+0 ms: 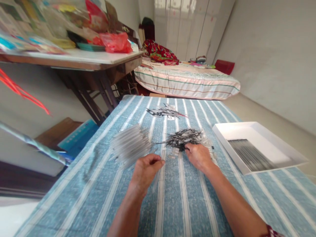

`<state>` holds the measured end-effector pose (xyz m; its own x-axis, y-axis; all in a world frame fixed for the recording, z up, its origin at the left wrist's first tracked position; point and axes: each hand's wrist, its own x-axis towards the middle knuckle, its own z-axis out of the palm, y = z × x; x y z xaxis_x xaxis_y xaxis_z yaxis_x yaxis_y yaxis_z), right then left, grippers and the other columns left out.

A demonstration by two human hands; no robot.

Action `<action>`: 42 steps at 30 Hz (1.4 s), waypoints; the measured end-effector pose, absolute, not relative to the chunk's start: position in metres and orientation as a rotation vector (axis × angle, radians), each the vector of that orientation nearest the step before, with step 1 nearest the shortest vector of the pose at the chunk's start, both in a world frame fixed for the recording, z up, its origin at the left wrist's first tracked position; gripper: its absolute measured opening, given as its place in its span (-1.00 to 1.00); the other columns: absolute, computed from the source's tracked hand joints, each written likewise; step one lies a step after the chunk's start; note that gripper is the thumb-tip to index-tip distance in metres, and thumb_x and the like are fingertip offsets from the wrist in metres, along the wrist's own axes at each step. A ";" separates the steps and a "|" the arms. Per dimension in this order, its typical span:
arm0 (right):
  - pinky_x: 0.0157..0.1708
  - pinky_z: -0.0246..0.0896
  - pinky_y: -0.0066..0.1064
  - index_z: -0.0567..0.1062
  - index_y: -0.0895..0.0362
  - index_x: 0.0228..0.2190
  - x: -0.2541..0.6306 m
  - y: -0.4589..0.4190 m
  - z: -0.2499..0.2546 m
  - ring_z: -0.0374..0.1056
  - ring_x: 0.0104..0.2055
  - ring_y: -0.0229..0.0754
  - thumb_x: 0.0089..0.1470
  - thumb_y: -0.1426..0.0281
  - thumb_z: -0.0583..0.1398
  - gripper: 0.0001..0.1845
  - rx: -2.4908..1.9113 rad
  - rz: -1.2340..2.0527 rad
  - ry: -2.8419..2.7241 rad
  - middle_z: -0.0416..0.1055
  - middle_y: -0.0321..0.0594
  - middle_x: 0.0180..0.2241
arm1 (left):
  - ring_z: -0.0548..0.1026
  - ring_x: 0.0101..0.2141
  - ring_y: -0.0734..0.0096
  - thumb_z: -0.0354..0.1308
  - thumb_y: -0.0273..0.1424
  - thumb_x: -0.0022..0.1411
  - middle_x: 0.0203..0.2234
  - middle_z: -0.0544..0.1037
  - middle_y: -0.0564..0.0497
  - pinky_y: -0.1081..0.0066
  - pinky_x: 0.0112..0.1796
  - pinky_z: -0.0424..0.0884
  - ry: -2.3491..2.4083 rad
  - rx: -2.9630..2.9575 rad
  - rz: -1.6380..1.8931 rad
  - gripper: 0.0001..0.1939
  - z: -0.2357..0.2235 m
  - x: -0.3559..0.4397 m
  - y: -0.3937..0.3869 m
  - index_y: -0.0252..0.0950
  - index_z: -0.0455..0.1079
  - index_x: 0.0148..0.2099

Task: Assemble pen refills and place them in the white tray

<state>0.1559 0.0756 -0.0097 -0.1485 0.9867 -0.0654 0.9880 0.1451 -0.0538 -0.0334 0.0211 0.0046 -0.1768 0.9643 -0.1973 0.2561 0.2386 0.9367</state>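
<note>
My left hand [147,169] is closed in a pinch over the striped cloth, beside a stack of whitish translucent sticks [132,143]. A faint clear strip shows just below its fingers, but what they hold is too thin to make out. At the near edge of a tangled pile of thin black pieces [182,136], my right hand [198,156] has its fingertips pressed together on a thin black piece. Small clear pieces [174,152] lie between my hands, close to the pile. Farther back is a smaller heap of dark thin sticks [163,112].
At the right, a white open box [249,128] holds a row of dark slender sticks [249,154]. Blue-and-white striped cloth [170,197] covers the table. A cluttered desk [116,57] stands at the left, and a bed [185,79] lies beyond the table.
</note>
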 end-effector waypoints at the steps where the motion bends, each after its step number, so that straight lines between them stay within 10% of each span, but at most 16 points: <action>1: -0.35 0.16 -0.41 0.49 0.06 -0.21 0.155 0.077 -0.009 0.42 -0.26 -0.09 0.14 0.33 -0.04 -0.66 2.027 -0.105 2.341 0.52 -0.09 -0.31 | 0.23 -0.63 0.52 0.18 -0.28 -0.17 -0.73 0.29 0.17 0.50 -0.54 0.14 1.622 1.161 1.000 -0.84 0.005 -0.033 0.021 -0.28 0.38 -0.56; 25: -0.33 0.20 -0.35 0.54 0.22 -0.39 0.156 0.092 -0.001 0.43 -0.24 0.02 0.04 0.45 0.05 -0.74 1.738 0.002 2.370 0.51 0.07 -0.34 | 0.27 -0.66 0.55 0.12 -0.40 -0.09 -0.70 0.36 0.17 0.51 -0.55 0.23 1.432 1.149 0.923 -0.91 0.001 -0.023 0.018 -0.28 0.28 -0.55; 42: -0.54 -0.12 -0.41 0.42 0.14 -0.39 0.153 0.053 0.024 0.38 -0.46 -0.17 0.09 0.53 0.00 -0.80 1.342 0.317 2.828 0.47 -0.21 -0.51 | 0.25 -0.62 0.53 0.12 -0.42 -0.07 -0.70 0.34 0.16 0.50 -0.57 0.19 1.331 1.244 0.890 -0.94 -0.011 -0.024 0.019 -0.31 0.33 -0.50</action>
<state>0.1534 0.0531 0.0241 -0.6361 0.7663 0.0902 0.7672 0.6158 0.1793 -0.0242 0.0192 -0.0109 0.1010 0.9744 -0.2008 0.1867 0.1797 0.9659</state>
